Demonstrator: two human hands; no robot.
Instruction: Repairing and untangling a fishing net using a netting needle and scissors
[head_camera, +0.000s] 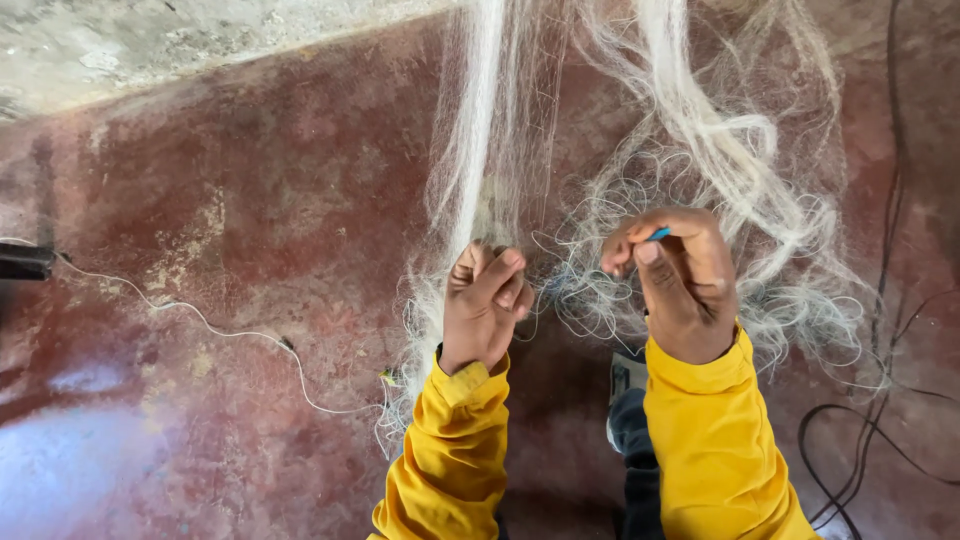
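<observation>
Netting (700, 150), white and fine, hangs ahead of you down to the red floor (250, 200); judge it light, limp and quick to snag, so take it by single strands. Your left hand (483, 305) is closed on strands at its lower edge. Your right hand (680, 280) pinches a small blue tool (659, 233) just beside the tangle.

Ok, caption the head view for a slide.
Left hand pinches white fishing net; right hand grips a small blue tool above a red floor.
</observation>
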